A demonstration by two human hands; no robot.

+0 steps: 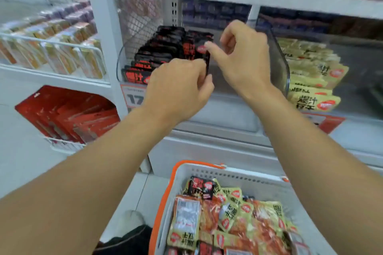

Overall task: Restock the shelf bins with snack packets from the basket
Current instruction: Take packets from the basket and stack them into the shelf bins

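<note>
Nearest the camera sits the basket (244, 174), white with an orange rim, heaped with snack packets (232, 221) in yellow, red and black wrappers; 1 black packet lies on top at the far end. Above it, both hands reach into the clear shelf bin (278, 58) that holds a row of black packets (163, 49) stacked upright on its left side, while the right side of the bin shows bare.

The left hand (178, 87) has its fingers curled round the lower edge of the front black packet (202, 51); the right hand (244, 56) pinches the top of that same packet with thumb and forefinger, so both grips are closed on it. The step in hand looks like seating this packet at the end of the row. To do it well, I would keep it upright and face-forward, press it snug against its neighbours, and let go only once it stands without leaning into the bare space.

Writing: the black and yellow packets carry large Chinese characters, roughly 爆汁 on the yellow packets in the next bin (310, 80), plus a red round logo too blurred to read. A price tag (133, 97) under the bin shows 17
</note>
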